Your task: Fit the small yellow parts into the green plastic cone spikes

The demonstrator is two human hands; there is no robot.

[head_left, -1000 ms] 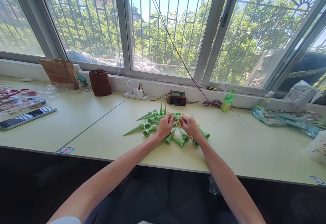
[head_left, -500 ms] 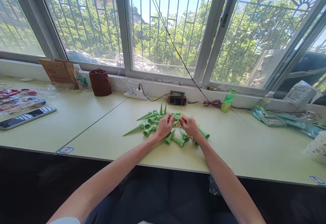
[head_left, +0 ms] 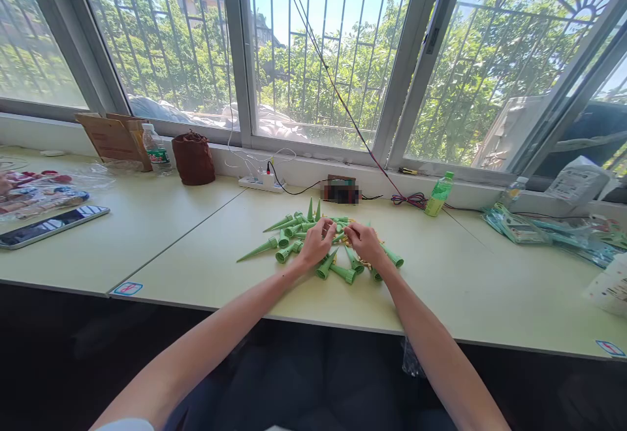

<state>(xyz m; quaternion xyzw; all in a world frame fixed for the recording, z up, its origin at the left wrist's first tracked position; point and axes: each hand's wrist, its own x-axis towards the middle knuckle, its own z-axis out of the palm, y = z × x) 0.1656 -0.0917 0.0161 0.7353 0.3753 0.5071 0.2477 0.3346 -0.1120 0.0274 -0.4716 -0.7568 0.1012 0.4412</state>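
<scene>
Pressing into a heap of green cones (head_left: 294,232) at the middle of the frame with left hand (head_left: 316,245) and right hand (head_left: 365,243), knuckles up, fingertips nearly meeting over some small yellowish pieces (head_left: 349,238). Curled closed on both sides; cannot tell whether clamped on a cone, on a yellow piece, or on nothing. Fanned out on the pale table (head_left: 196,268), points mostly toward the left of the frame, two standing upright at the heap's upper side.

Hardly moved since a second ago: same wrists, same spot, only a slight creep of the left thumb and forefinger rightward, toward the right fingertips. Same lie of cones around the hands, none lifted clear, none set apart. Reads as fine fingerwork kept up at one spot, not as a reach or a carry.

Writing: nothing legible.
- Green bottle (head_left: 439,194) right of centre, label too small to read.
- Clear bottle (head_left: 155,150) at upper left, green-and-red band, likewise unreadable.
- Small sticker (head_left: 128,288) at the near table edge, red mark, not decipherable.
- Dark box (head_left: 341,191) by the sill, blurred over.
</scene>
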